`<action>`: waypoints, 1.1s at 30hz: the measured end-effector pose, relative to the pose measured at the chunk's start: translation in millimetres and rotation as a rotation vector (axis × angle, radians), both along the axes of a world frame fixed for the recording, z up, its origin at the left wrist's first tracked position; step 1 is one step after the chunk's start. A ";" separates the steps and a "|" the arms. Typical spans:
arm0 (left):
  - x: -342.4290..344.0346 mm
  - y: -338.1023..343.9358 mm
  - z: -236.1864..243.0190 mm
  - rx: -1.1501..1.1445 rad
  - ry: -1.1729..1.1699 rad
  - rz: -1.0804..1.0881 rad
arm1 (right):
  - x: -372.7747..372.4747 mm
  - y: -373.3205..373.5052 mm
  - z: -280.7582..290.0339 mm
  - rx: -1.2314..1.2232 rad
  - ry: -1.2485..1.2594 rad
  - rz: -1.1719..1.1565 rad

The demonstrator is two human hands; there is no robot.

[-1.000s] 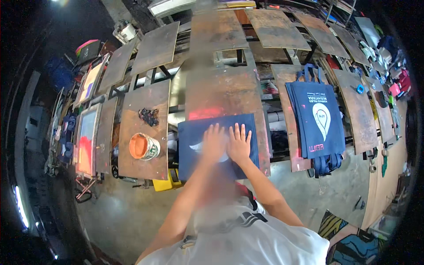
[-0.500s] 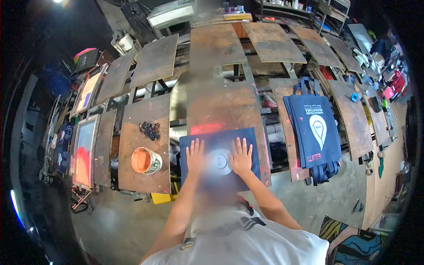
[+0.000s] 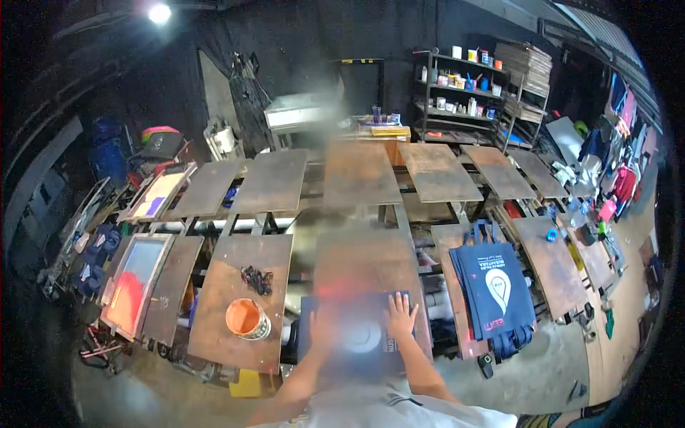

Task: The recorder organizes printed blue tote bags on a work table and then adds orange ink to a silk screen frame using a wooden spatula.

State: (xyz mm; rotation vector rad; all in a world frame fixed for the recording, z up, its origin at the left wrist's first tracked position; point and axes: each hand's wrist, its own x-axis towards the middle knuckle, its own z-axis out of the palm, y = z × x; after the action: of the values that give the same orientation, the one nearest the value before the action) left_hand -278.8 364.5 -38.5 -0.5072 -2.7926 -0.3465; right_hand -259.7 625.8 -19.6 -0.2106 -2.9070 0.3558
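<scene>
A dark blue cloth bag [image 3: 360, 307] with a pale round print lies flat on a wooden board straight in front of me. My right hand [image 3: 401, 317] rests palm down near its far right corner, fingers spread. On the other side of the print, my left hand [image 3: 325, 328] lies on the cloth, partly smeared by a hazy patch over the middle of the picture. Neither hand grips anything. To the right, a stack of similar dark blue tote bags [image 3: 467, 285] with handles and a white drop-shaped print covers another board.
A bucket of orange paint [image 3: 247, 319] and a dark crumpled clump [image 3: 256, 280] sit on the board to the left. Further left leans a framed screen [image 3: 135, 285] with red-orange ink. Rows of wooden boards [image 3: 439, 173] stretch behind; a shelf of bottles [image 3: 464, 89] stands at the back.
The view has tilted up, showing more of the back wall. My right hand has shifted toward the bag's far right corner, and printed lettering now shows beside it. Both hands stay on the bag.
</scene>
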 end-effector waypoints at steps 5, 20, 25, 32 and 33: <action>3.6 6.4 12.9 -0.185 0.050 0.012 | 20.5 -30.0 8.8 0.148 0.099 0.093; 77.8 15.2 34.4 0.067 -0.302 -0.174 | 98.6 -63.5 9.3 -0.015 -0.066 0.235; 105.5 -27.0 22.7 -0.070 -0.194 0.114 | 102.9 -62.6 12.1 -0.039 -0.057 0.238; 118.0 -40.8 13.9 0.634 -0.577 0.302 | 98.5 -55.9 16.5 -0.060 -0.074 0.263; 118.9 -43.4 7.6 0.818 -0.616 0.255 | 98.6 -55.1 16.8 -0.044 -0.076 0.253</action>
State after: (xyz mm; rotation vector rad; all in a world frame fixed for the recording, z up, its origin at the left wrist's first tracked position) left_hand -159.9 321.1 -30.9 0.1863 -2.8197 -1.7066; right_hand -161.1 570.6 -2.9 0.1429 -3.0078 0.4609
